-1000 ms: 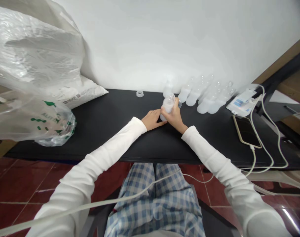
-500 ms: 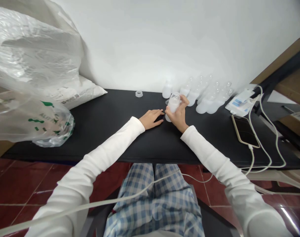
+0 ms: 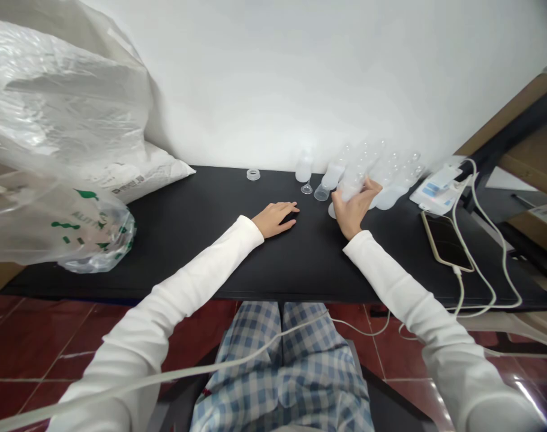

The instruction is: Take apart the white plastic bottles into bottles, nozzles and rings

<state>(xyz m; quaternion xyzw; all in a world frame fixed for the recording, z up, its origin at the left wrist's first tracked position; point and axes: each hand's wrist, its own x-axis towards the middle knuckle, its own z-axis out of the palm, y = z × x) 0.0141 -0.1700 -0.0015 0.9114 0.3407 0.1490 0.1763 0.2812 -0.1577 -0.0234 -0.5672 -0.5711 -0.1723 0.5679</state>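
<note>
My right hand (image 3: 355, 207) is wrapped round a translucent white baby bottle (image 3: 351, 183), close in front of the group of similar bottles (image 3: 393, 180) by the wall. Its base shows below my fingers, near the table top. Palm down on the black table, my left hand (image 3: 276, 219) lies with its fingers stretched out and holds nothing. Between the hands and the wall are a clear teat (image 3: 306, 188), a clear cup-like cap (image 3: 321, 192) and a bottle (image 3: 304, 167) apart from the group. A whitish screw ring (image 3: 253, 174) lies farther left.
Large white plastic sacks (image 3: 75, 102) and a clear bag with green print (image 3: 89, 222) take up the left side. On the right are a phone (image 3: 448, 239) with a charging cable, a white and blue packet (image 3: 435, 187) and cardboard boxes (image 3: 532, 138). A cable crosses my lap.
My right hand has moved right with the bottle, from near my left hand to the group. The clear cap and teat behind it have come into view. My left hand stays put.
</note>
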